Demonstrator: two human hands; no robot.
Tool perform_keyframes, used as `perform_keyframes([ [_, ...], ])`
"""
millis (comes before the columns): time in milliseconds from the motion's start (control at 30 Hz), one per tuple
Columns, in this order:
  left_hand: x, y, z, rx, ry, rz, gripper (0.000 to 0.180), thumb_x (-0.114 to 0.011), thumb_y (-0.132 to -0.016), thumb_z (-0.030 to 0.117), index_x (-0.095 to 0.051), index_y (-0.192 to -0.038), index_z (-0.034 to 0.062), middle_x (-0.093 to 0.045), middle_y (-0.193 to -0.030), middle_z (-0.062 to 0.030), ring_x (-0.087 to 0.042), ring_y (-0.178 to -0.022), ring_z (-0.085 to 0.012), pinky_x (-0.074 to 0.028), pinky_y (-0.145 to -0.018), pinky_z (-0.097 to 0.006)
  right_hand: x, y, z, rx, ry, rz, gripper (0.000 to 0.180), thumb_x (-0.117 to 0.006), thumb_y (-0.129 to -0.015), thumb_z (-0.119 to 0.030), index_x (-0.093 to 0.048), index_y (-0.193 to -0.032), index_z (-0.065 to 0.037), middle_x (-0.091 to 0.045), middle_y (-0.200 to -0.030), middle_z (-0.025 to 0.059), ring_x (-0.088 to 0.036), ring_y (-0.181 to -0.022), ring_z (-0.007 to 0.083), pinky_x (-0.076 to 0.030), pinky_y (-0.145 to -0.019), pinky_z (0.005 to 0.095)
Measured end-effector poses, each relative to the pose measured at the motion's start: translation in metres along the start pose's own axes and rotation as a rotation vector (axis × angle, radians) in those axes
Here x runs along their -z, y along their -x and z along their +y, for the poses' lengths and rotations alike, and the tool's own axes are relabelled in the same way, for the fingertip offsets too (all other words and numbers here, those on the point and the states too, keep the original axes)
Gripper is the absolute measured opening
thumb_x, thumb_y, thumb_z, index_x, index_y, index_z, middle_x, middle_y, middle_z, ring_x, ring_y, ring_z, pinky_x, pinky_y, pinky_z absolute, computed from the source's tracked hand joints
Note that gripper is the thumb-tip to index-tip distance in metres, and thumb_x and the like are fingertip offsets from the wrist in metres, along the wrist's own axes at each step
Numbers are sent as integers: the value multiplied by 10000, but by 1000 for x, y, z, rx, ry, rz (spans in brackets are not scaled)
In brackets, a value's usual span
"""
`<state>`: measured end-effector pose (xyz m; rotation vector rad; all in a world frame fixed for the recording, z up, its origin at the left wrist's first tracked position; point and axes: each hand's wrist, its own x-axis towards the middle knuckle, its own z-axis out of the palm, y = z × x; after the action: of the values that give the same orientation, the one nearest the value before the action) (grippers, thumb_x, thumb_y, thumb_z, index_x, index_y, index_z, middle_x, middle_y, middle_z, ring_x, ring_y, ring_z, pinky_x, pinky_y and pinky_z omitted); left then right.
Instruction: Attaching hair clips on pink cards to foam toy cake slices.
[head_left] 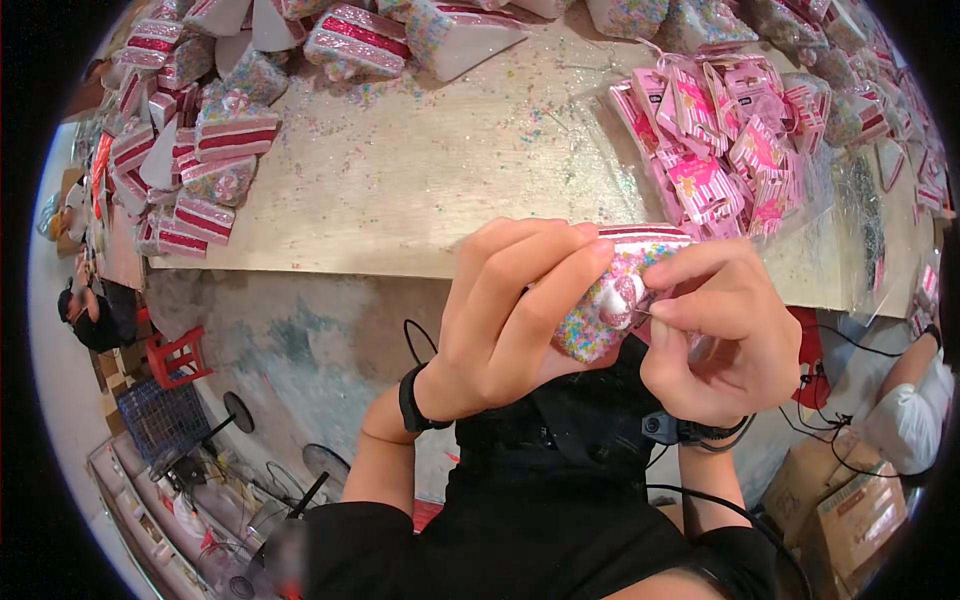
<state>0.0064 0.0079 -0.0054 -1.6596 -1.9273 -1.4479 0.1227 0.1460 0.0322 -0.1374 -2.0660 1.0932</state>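
In front of my chest, a toy cake slice (585, 338) is held up, its side covered in pastel sprinkles and its top edge showing red and pink glitter layers. My left hand (510, 310) is closed around it, fingers over the top and side. A white and pink swirl (614, 303) sits on the sprinkled face. Close against that swirl, my right hand (725, 325) pinches with thumb and forefinger. A thin, fine strand seems to show at the fingertips, too small to tell whether it is thread or wire.
Similar cake slices (205, 220) are heaped along the table's left and far sides. Pink striped tags (700, 185) lie piled on clear plastic at the right. Loose sprinkles dot the wooden table (400, 190). A red stool (180, 355) and cardboard boxes (860, 515) stand on the floor.
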Motion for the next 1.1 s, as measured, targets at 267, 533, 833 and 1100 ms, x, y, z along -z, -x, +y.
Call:
perform_keyframes([
  [267,-5,-1,3,-50,-27,42,533,-821,-703,199,-642,-1155,-21,-638,-1123,-147,-627,-925,-308,-534,-752,-401,5,5,-9,25,86,-13,235,-729,-629,100,-659,-816,-23,-607,-661,56,-692,-742,255,-521,-592,300],
  [533,-14,1,2,-116,-122,110,365,-720,-830,251,-679,-1096,5,-662,-1091,-130,-636,-920,-290,-524,-719,-389,4,15,-19,59,317,-34,290,-699,-661,139,-652,-892,-29,-632,-742,88,-650,-749,259,-504,-579,293],
  [833,-16,1,1,-93,-138,155,351,-725,-830,247,-686,-1090,14,-664,-1087,-121,-634,-915,-283,-520,-726,-384,16,12,-14,-3,149,-120,352,-795,-621,-24,-739,-968,-41,-639,-742,32,-647,-794,246,-514,-686,310],
  [1100,-13,0,6,-81,-126,104,369,-735,-768,187,-688,-1095,21,-667,-1097,-120,-632,-916,-279,-508,-727,-383,28,10,-2,-78,-63,-174,328,-842,-643,-135,-751,-943,-39,-709,-784,50,-649,-801,250,-505,-720,326],
])
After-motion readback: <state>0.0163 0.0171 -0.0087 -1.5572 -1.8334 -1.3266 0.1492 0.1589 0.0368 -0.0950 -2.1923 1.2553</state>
